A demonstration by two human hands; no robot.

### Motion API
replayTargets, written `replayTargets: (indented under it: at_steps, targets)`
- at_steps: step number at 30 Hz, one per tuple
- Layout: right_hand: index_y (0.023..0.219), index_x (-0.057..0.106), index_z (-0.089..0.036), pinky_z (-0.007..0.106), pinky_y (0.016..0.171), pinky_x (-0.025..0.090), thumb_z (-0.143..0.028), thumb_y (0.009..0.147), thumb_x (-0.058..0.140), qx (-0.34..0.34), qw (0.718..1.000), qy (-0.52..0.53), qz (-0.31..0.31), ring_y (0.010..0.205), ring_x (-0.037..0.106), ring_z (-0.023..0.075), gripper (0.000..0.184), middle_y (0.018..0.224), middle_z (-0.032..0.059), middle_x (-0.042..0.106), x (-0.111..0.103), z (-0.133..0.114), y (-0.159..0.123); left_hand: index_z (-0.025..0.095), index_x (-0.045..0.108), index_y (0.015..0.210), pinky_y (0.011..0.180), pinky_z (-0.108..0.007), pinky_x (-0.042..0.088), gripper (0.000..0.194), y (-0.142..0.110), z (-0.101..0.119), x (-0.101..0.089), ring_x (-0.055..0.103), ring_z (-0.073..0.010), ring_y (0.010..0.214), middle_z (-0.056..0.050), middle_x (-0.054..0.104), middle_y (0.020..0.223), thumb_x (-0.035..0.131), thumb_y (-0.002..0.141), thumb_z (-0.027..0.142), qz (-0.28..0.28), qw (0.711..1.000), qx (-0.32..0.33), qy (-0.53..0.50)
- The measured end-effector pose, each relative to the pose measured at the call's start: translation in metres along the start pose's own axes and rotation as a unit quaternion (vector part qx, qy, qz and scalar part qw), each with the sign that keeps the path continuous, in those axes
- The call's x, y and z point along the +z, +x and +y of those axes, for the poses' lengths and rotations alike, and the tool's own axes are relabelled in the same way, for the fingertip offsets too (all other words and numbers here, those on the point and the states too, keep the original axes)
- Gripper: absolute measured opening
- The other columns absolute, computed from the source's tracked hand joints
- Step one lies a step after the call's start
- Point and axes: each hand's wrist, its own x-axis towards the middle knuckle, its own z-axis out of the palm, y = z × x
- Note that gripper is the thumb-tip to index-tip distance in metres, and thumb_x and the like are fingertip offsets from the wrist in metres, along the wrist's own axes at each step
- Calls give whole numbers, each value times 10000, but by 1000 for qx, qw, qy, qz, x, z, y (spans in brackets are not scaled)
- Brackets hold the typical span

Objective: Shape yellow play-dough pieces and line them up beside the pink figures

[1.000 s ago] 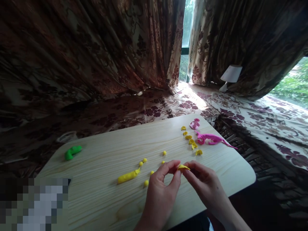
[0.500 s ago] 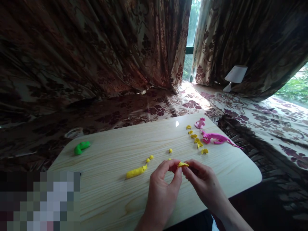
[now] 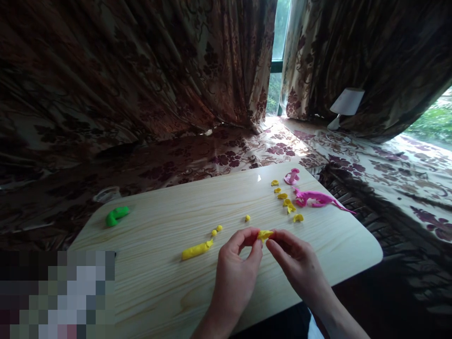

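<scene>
Between my two hands is a small, thin piece of yellow modelling clay (image 3: 264,235), flattened and curved. My left hand (image 3: 240,268) pinches its left edge with thumb and forefinger. On its other edge, the thumb and forefinger of my right hand (image 3: 296,259) are closed. A thick yellow clay roll (image 3: 196,250) lies on the table left of my hands, with two little yellow balls (image 3: 216,230) by its tip. Another yellow ball (image 3: 247,218) sits just beyond my fingers. Several thin curled yellow pieces (image 3: 288,205) form a loose row farther back.
Pink clay (image 3: 314,198) with a long tail lies at the right of the wooden table (image 3: 151,273), near a smaller pink piece (image 3: 292,176). Bent green clay (image 3: 117,215) rests at the far left. A white lamp (image 3: 348,102) stands beyond, by patterned curtains (image 3: 197,70).
The yellow clay piece in my fingers has been tilted, showing more of its face. My hands stay pinched on it. The whole view has shifted slightly.
</scene>
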Motion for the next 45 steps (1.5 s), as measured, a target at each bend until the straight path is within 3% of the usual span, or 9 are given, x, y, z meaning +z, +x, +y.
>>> replayTargets:
  at_steps: [10, 14, 18, 21, 26, 30, 33, 39, 45]
  targets:
    - [803, 615, -160, 217, 552, 443, -329, 872, 539, -2, 1000, -4, 14, 627, 542, 124, 198, 676, 3, 590, 4, 9, 3, 201, 646, 900, 812, -324, 522, 189, -8, 2, 12, 649, -174, 825, -29, 672, 898, 562, 764, 100, 15, 989, 98, 109]
    - [830, 633, -159, 219, 546, 450, -341, 881, 523, -1, 1000, -22, 3, 625, 558, 127, 219, 681, 8, 608, 0, 14, 3, 191, 636, 915, 794, -302, 526, 161, -1, -5, 13, 649, -163, 819, -28, 671, 895, 551, 791, 130, 9, 990, 90, 112]
    - [943, 644, -170, 260, 654, 486, -327, 856, 567, -5, 998, -60, 2, 734, 614, 162, 195, 822, 39, 662, -12, 17, 2, 181, 637, 903, 791, -286, 520, 165, 7, -11, 16, 652, -160, 826, -29, 683, 883, 534, 791, 117, 4, 988, 85, 130]
    - [896, 641, -169, 265, 653, 474, -310, 859, 562, -14, 995, -98, 17, 721, 601, 164, 166, 802, 38, 654, -22, 19, 1, 189, 640, 879, 790, -285, 510, 165, 8, -12, 26, 644, -155, 817, -20, 683, 872, 534, 781, 107, -8, 984, 95, 152]
    - [862, 638, -182, 261, 588, 440, -273, 875, 525, -23, 985, -166, 32, 664, 567, 154, 145, 755, 23, 614, -51, 31, 1, 191, 602, 943, 761, -298, 491, 197, 12, -14, 56, 627, -154, 765, -11, 664, 831, 533, 782, 101, -27, 973, 112, 202]
    - [1030, 619, -208, 299, 712, 444, -244, 831, 587, -54, 967, -242, 64, 851, 566, 196, 205, 946, 51, 601, -84, 42, 4, 198, 578, 849, 739, -292, 462, 137, 20, -20, 84, 604, -162, 772, -5, 634, 797, 517, 792, 90, -70, 957, 148, 241]
    - [945, 635, -218, 318, 782, 435, -233, 857, 551, -86, 947, -302, 74, 890, 555, 202, 123, 925, 46, 597, -101, 49, 9, 201, 567, 847, 762, -292, 447, 123, 26, -24, 101, 592, -166, 812, -11, 628, 828, 504, 813, 100, -97, 945, 173, 261]
    - [894, 617, -215, 307, 753, 437, -208, 881, 514, -90, 936, -332, 70, 833, 551, 188, 104, 869, 34, 593, -112, 62, 22, 201, 579, 926, 803, -348, 411, 159, 35, -31, 112, 562, -196, 830, -21, 612, 846, 557, 791, 119, -98, 926, 182, 316]
    - [927, 606, -209, 312, 750, 432, -198, 885, 503, -99, 929, -353, 50, 832, 538, 190, 112, 883, 38, 584, -115, 67, 30, 206, 592, 775, 806, -374, 368, 63, 41, -31, 117, 540, -221, 843, -30, 600, 797, 551, 816, 181, -94, 901, 185, 380]
